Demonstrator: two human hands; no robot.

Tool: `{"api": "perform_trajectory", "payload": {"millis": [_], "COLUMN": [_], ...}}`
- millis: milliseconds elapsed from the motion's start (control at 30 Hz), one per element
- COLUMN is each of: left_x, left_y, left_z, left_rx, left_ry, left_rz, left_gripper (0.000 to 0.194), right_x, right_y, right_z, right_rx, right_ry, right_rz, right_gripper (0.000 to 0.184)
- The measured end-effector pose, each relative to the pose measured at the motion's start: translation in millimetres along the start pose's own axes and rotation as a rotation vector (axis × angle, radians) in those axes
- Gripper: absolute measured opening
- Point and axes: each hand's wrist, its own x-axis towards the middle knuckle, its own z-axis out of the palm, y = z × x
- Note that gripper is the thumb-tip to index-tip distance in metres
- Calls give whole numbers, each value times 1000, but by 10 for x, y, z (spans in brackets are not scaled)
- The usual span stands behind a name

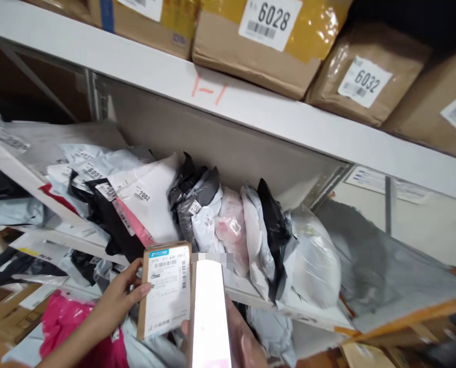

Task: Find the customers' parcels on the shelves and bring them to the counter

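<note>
My left hand (126, 289) grips a small cardboard box (166, 294) by its left edge, thumb on the front and fingers behind. The box is tilted slightly and faces me with a white shipping label that has a blue strip and barcodes. Just right of it, my right hand (247, 337) is wrapped round a long, narrow object with a glaring white face (210, 312). Glare washes out that face, so its kind cannot be made out; a blurred patch covers its top end. Behind both hands, bagged parcels stand on a shelf, among them a white parcel marked 7002 (147, 197).
Above runs a white shelf edge (143, 56) marked 1-1, carrying cardboard boxes such as one labelled 6028 (251, 66). A clear plastic bag (314, 260) and a black parcel (276, 235) stand to the right. Below left lies a bright pink parcel (65, 327).
</note>
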Motion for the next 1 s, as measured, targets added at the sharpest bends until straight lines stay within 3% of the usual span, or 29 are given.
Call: {"api": "perform_trajectory", "payload": {"millis": [100, 200, 300, 467, 633, 767, 833, 1000], "left_x": [-13, -4, 35, 82, 38, -27, -35, 7], "left_y": [24, -20, -129, -246, -152, -53, -69, -179], "left_z": [96, 156, 157, 142, 226, 312, 316, 256], "left_rx": [-31, -51, -43, -3, -16, -56, -42, 10], "left_ry": [46, 74, 25, -2, 22, 85, 63, 22], "left_rz": [-34, -49, -72, -57, -72, -101, -104, -77], "left_gripper": [63, 67, 74, 77, 80, 78, 80, 77], "right_x": [-62, -129, -184, -246, -314, -333, -329, -316], "right_y": [-104, -155, -127, -125, -172, -170, -154, -103], "right_z": [77, 81, 62, 37, 40, 77, 94, 79], "right_rx": [105, 109, 155, 137, 203, 261, 269, 314], "right_ry": [-84, 5, 68, 47, 69, 96, 138, 232], "right_rz": [71, 39, -21, 7, 23, -20, -49, -27], "right_gripper": [95, 95, 96, 100, 108, 85, 71, 67]}}
